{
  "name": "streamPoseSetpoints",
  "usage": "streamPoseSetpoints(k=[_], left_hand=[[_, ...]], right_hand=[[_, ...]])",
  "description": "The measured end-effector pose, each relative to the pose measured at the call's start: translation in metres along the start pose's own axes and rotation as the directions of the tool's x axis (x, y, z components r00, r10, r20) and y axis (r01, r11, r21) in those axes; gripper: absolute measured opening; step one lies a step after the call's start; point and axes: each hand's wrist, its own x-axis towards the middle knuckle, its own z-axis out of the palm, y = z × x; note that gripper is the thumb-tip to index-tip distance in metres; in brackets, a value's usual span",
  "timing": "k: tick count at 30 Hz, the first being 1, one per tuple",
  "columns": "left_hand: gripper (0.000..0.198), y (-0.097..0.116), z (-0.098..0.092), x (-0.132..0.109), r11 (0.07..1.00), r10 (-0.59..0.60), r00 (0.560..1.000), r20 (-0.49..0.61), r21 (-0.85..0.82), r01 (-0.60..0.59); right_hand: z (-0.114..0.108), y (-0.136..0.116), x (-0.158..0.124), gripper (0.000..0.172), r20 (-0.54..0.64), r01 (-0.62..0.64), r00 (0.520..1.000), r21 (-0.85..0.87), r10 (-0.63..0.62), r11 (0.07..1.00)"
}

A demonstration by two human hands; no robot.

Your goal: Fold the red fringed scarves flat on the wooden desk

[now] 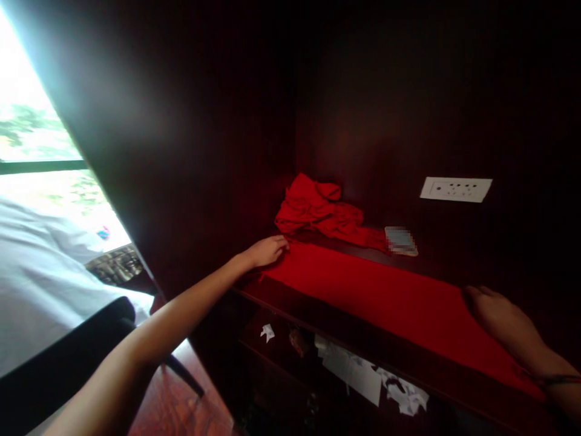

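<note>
A long strip of red cloth [363, 284] is spread along a dark wooden shelf [318, 307]. At its far left corner, my left hand [270, 250] has its fingers curled on the cloth edge, pinching it. My right hand [503, 318] is at the far right corner, with bent fingers on the cloth edge; shadow hides part of its grip. Behind the strip, a crumpled heap of red cloth [318, 209] lies against the back corner. A small flat rectangular item [401, 241], blurred out, rests to the right of this heap.
A white socket plate [456, 189] is on the back wall. In the compartment below are papers [351, 366] and torn paper scraps [267, 332]. To the left stand a side panel [190, 139], a black chair [109, 327] and white fabric [40, 272] by a bright window.
</note>
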Motion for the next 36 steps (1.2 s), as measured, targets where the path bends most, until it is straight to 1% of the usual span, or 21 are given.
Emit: streamPoseSetpoints(k=[2, 4, 6, 8, 10, 12, 15, 17, 18, 20, 21, 23, 24, 25, 26, 28, 29, 31, 32, 34, 36], left_hand=[[0.031, 0.014, 0.019, 0.009, 0.997, 0.080, 0.996, 0.045, -0.023, -0.079], [0.033, 0.013, 0.034, 0.012, 1.000, 0.026, 0.996, 0.083, -0.015, -0.025], [0.034, 0.001, 0.040, 0.010, 0.975, -0.222, 0.972, 0.080, 0.047, 0.219], [0.033, -0.013, 0.038, 0.012, 0.878, -0.471, 0.881, 0.038, 0.113, 0.465], [0.033, -0.018, 0.032, 0.019, 0.811, -0.572, 0.820, -0.019, 0.138, 0.569], [0.035, -0.012, 0.028, 0.031, 0.846, -0.510, 0.856, -0.089, 0.129, 0.517], [0.035, 0.001, 0.030, 0.052, 0.982, -0.146, 0.984, -0.104, 0.108, 0.157], [0.032, 0.002, 0.037, 0.061, 0.996, 0.043, 0.998, -0.034, 0.084, -0.040], [0.031, 0.000, 0.042, 0.063, 0.996, 0.043, 0.999, -0.007, 0.076, -0.042], [0.030, -0.007, 0.050, 0.064, 0.986, -0.142, 0.989, -0.034, 0.080, 0.144], [0.031, -0.012, 0.054, 0.063, 0.953, -0.289, 0.954, -0.079, 0.072, 0.295], [0.036, -0.019, 0.057, 0.060, 0.820, -0.560, 0.808, -0.184, 0.020, 0.572], [0.037, -0.022, 0.057, 0.059, 0.759, -0.635, 0.735, -0.239, -0.017, 0.651], [0.035, -0.023, 0.056, 0.057, 0.740, -0.655, 0.699, -0.287, -0.053, 0.671], [0.032, -0.023, 0.054, 0.056, 0.771, -0.620, 0.716, -0.322, -0.080, 0.632], [0.028, -0.022, 0.050, 0.056, 0.909, -0.415, 0.859, -0.301, -0.099, 0.404], [0.029, -0.021, 0.049, 0.057, 0.961, -0.274, 0.932, -0.236, -0.107, 0.255], [0.030, -0.018, 0.049, 0.059, 0.991, -0.058, 0.995, -0.081, -0.123, 0.048], [0.030, -0.017, 0.050, 0.060, 0.993, -0.040, 0.999, -0.032, -0.109, 0.037], [0.031, -0.018, 0.054, 0.059, 0.976, -0.215, 0.977, -0.009, -0.045, 0.214], [0.038, -0.020, 0.058, 0.056, 0.849, -0.528, 0.849, -0.023, -0.009, 0.528]], right_hand=[[0.001, 0.001, 0.000, 0.036, 0.022, 0.026, 0.999, -0.029, -0.026, 0.999], [0.001, 0.000, 0.000, 0.037, 0.023, 0.040, 0.999, -0.041, -0.039, 0.998], [0.000, -0.001, -0.001, 0.036, 0.008, 0.040, 0.999, -0.037, -0.040, 0.999], [-0.001, -0.002, -0.002, 0.035, -0.002, 0.026, 1.000, -0.028, -0.026, 0.999], [-0.003, -0.003, -0.002, 0.035, 0.002, 0.018, 1.000, -0.019, -0.018, 1.000], [-0.005, -0.005, -0.002, 0.035, 0.015, 0.012, 1.000, -0.016, -0.012, 1.000], [-0.009, -0.007, -0.003, 0.035, 0.020, 0.012, 1.000, -0.034, -0.012, 0.999], [-0.010, -0.008, -0.003, 0.035, 0.020, 0.009, 1.000, -0.056, -0.007, 0.998], [-0.010, -0.009, -0.004, 0.035, 0.020, 0.004, 1.000, -0.062, -0.003, 0.998], [-0.009, -0.009, -0.004, 0.036, 0.013, -0.002, 1.000, -0.062, 0.002, 0.998], [-0.008, -0.009, -0.004, 0.036, 0.005, 0.000, 1.000, -0.059, 0.000, 0.998], [-0.006, -0.007, -0.003, 0.035, -0.006, 0.004, 1.000, -0.053, -0.004, 0.999], [-0.005, -0.006, -0.003, 0.034, -0.004, 0.004, 1.000, -0.050, -0.004, 0.999], [-0.003, -0.005, -0.002, 0.034, 0.001, 0.003, 1.000, -0.044, -0.003, 0.999], [-0.002, -0.004, -0.002, 0.034, 0.005, 0.005, 1.000, -0.036, -0.005, 0.999], [0.000, -0.003, -0.001, 0.034, 0.006, 0.013, 1.000, -0.018, -0.013, 1.000], [0.000, -0.002, -0.001, 0.034, 0.003, 0.019, 1.000, -0.015, -0.019, 1.000], [0.001, -0.002, -0.001, 0.034, -0.006, 0.024, 1.000, -0.024, -0.024, 0.999], [0.002, -0.001, -0.001, 0.034, -0.014, 0.027, 1.000, -0.032, -0.028, 0.999], [0.003, -0.001, 0.000, 0.034, -0.033, 0.038, 0.999, -0.044, -0.040, 0.998], [0.003, 0.000, 0.000, 0.034, -0.046, 0.045, 0.998, -0.049, -0.047, 0.998]])
